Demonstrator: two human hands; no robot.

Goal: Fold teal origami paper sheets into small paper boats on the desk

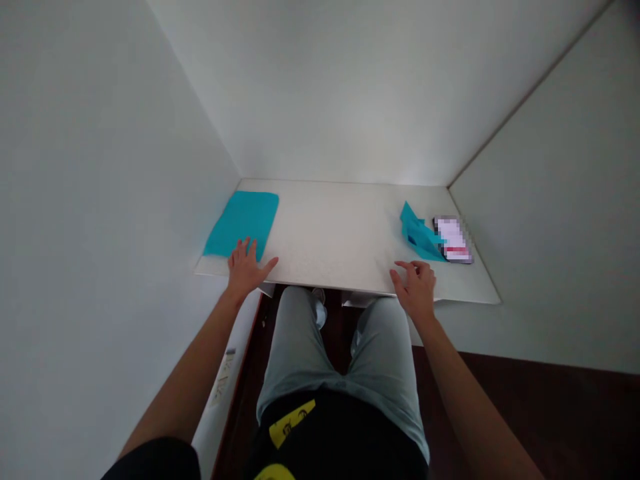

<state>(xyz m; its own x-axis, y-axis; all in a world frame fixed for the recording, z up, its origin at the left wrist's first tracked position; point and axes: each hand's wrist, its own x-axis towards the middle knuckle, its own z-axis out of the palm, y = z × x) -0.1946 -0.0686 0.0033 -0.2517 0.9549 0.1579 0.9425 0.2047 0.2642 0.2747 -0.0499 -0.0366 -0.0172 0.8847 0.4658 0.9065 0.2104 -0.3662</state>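
My left hand (246, 268) lies flat and open on the front edge of a white tabletop (340, 233), its fingertips touching the near end of a flat teal sheet (244, 223) at the left. Near the front edge on the right, my right hand (416, 287) rests with fingers loosely curled and apart, holding nothing. Just beyond it lies a crumpled teal piece (418, 235), next to a phone (453, 239) at the right side of the table.
White walls close in the table on the left, back and right. My legs in light trousers (340, 347) are below the table's front edge, over a dark floor (550, 400).
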